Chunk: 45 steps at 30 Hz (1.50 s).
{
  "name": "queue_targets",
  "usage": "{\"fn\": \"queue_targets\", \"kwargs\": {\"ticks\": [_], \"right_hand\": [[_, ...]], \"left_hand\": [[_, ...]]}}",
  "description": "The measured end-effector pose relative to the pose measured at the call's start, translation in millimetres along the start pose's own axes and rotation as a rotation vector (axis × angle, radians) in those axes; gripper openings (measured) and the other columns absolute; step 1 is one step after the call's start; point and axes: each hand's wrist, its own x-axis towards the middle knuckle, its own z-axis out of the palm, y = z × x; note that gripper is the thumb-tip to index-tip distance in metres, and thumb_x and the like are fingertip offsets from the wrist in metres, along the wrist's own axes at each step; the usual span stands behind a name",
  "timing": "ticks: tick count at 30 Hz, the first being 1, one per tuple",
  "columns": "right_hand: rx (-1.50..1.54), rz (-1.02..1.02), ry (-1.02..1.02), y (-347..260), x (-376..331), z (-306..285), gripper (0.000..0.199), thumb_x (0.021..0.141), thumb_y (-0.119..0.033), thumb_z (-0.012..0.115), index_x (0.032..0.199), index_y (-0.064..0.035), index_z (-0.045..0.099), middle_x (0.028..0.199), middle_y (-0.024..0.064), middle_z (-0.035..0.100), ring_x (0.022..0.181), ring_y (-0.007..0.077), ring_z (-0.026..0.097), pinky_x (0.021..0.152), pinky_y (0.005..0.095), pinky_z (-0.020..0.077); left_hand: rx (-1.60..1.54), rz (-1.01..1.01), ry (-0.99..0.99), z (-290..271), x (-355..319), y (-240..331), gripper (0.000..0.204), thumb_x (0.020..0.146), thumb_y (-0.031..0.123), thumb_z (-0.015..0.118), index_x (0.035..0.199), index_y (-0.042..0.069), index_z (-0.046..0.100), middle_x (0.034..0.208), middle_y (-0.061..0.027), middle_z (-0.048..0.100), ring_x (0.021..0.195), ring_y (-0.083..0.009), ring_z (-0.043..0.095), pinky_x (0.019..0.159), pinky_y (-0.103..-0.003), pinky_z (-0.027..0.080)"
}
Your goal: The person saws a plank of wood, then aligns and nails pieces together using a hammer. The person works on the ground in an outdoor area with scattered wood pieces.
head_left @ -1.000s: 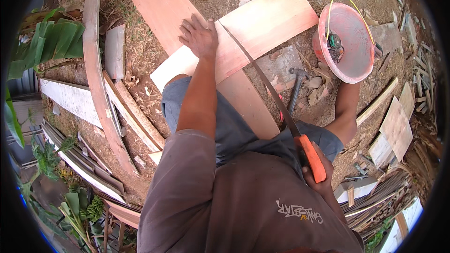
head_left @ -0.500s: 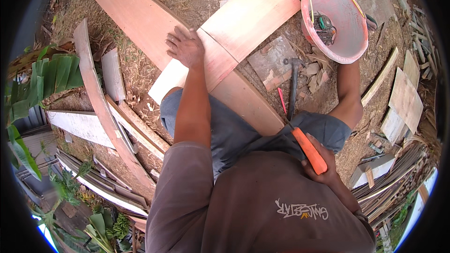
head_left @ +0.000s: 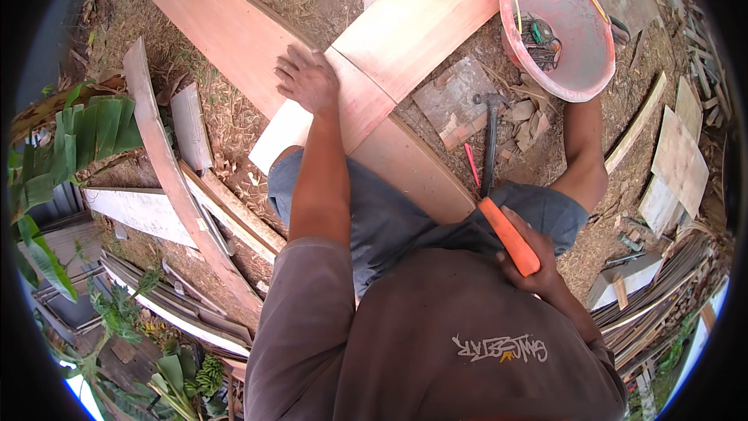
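Observation:
My left hand (head_left: 308, 84) lies with its fingers stretched out on a long reddish wooden board (head_left: 218, 19), pressing near where a shorter plywood piece (head_left: 421, 19) crosses it. The long board runs from the upper left down to my lap. Close to my right thigh, my right hand (head_left: 531, 253) is wrapped round the orange handle of a tool (head_left: 510, 238). The tool's working end is hard to make out beside the board's near end. A hammer (head_left: 491, 140) and a thin pink-red stick-like item (head_left: 472, 164) lie on the ground just beyond it.
A pinkish bucket (head_left: 592, 47) with a yellow handle stands at the upper right, with nails and a green item inside. A worn flat panel (head_left: 452, 101) lies by the hammer. A curved plank (head_left: 160, 132) and other offcuts lie at left; stacked strips (head_left: 662, 288) at right.
My right hand has moved slightly left and up with the orange-handled tool, and the thin metal part seen before is now hardly visible. My left hand stays on the board.

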Motion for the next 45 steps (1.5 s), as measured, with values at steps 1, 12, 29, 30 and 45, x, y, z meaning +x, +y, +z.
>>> {"fn": "queue_targets", "kwargs": {"ticks": [1,12,29,30,45], "right_hand": [[-0.033,0.055,-0.036,-6,-25,-8,0.071,0.084,0.004,0.064,0.153,0.0038,0.044,0.143,0.0242,0.061,0.136,0.0312,0.059,0.114,0.0382,0.0411],[0.030,-0.024,0.052,37,162,65,0.068,0.087,-0.009,0.069,0.152,-0.0084,0.049,0.135,0.0216,0.065,0.119,0.0374,0.066,0.100,0.0417,0.0519],[0.010,-0.003,0.062,32,97,41,0.067,0.086,-0.006,0.071,0.150,-0.0007,0.050,0.133,0.0234,0.067,0.116,0.0310,0.069,0.101,0.0376,0.0507],[-0.037,-0.045,0.041,24,54,25,0.070,0.085,-0.004,0.071,0.150,0.0016,0.048,0.138,0.0220,0.064,0.123,0.0306,0.067,0.106,0.0392,0.0485],[0.005,-0.012,0.060,25,86,37,0.067,0.088,-0.008,0.073,0.151,-0.0037,0.050,0.135,0.0223,0.066,0.125,0.0286,0.065,0.106,0.0364,0.0483]], "left_hand": [[-0.010,-0.016,-0.013,2,-1,-1,0.071,0.107,0.056,0.031,0.163,0.012,0.030,0.167,-0.0251,0.026,0.155,-0.0424,0.023,0.123,-0.063,0.018],[-0.004,-0.015,0.026,0,2,1,0.068,0.107,0.052,0.034,0.160,0.011,0.036,0.165,-0.0250,0.032,0.153,-0.0432,0.028,0.121,-0.062,0.021],[-0.083,-0.038,0.023,-4,5,3,0.070,0.106,0.053,0.037,0.162,0.012,0.032,0.167,-0.0236,0.028,0.156,-0.0423,0.021,0.125,-0.061,0.014],[-0.080,-0.044,0.013,-3,2,1,0.070,0.106,0.053,0.038,0.162,0.012,0.032,0.167,-0.0235,0.028,0.156,-0.0423,0.021,0.125,-0.061,0.013],[-0.090,-0.041,0.058,-5,5,4,0.069,0.105,0.053,0.039,0.161,0.012,0.035,0.166,-0.0230,0.030,0.155,-0.0416,0.023,0.123,-0.061,0.016]]}}
